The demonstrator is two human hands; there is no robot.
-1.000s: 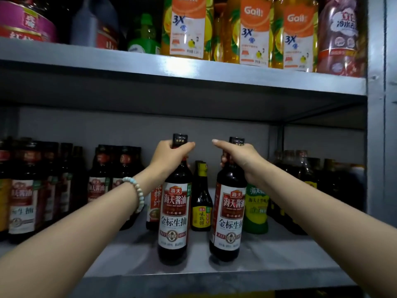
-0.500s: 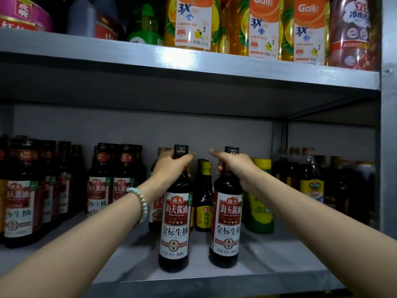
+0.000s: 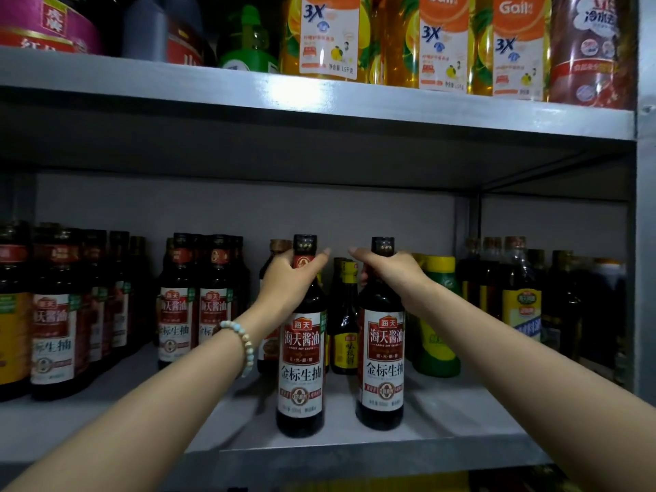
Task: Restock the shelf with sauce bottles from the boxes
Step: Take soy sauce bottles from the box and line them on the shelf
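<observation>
Two dark sauce bottles with red and white labels are noted upright on the grey shelf (image 3: 142,388), near its front edge, side by side with a gap between them. The left bottle (image 3: 301,371) is gripped at the neck by the left hand (image 3: 289,278), the fingers curled round it just below the cap and the thumb stretched toward the right. The right bottle (image 3: 384,360) is clamped at the neck in the same way by the right hand (image 3: 388,273), its cap showing above the knuckles. Both bases appear to rest on the shelf board. A beaded bracelet (image 3: 245,344) is worn on the left wrist. A smaller bottle with a yellow label (image 3: 346,337) is seen behind the gap between the two, and a green and yellow bottle (image 3: 437,335) just right of it. Matching sauce bottles (image 3: 177,314) are lined up farther left. Orange bottles (image 3: 443,40) are ranged on the upper shelf (image 3: 319,101).
</observation>
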